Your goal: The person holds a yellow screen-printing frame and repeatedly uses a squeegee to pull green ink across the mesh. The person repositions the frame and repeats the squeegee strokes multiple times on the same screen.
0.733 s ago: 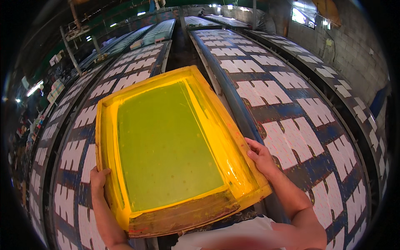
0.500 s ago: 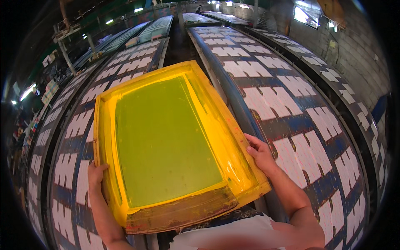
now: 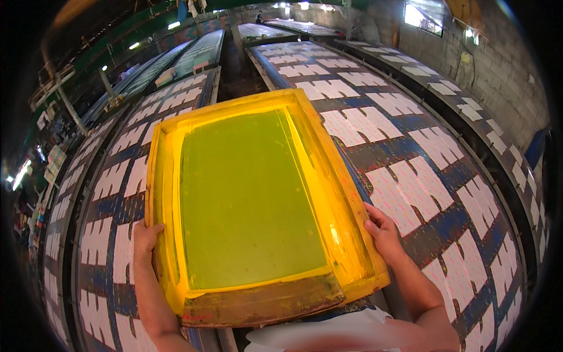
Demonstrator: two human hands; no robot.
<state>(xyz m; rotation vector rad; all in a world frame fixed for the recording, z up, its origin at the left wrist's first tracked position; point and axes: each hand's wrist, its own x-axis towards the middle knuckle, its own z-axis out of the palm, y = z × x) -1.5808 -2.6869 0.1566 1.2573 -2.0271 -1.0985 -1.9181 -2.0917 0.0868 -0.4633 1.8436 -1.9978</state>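
Note:
A large wooden screen frame (image 3: 252, 193) with olive-green mesh and wet yellow ink along its inner edges is held up in front of me, with a brown-stained strip across its near end. My left hand (image 3: 146, 237) grips its left side, thumb on the edge and fingers mostly hidden behind it. My right hand (image 3: 382, 232) is closed round the right side, near the lower corner. Beyond and beside the frame, white cut fabric pieces (image 3: 408, 190) with small pink marks lie in rows on paint-speckled long tables.
Long tables run away on both sides, with a dark gap (image 3: 237, 76) between the middle two. A person (image 3: 260, 18) is far back by the tables. A block wall (image 3: 498, 94) with a window stands at the right; posts (image 3: 76, 117) and clutter are at the left.
The frame and both my hands sit a little further right in the view. The surroundings have shifted as well, as my view has turned slightly. My grip on the frame is unchanged.

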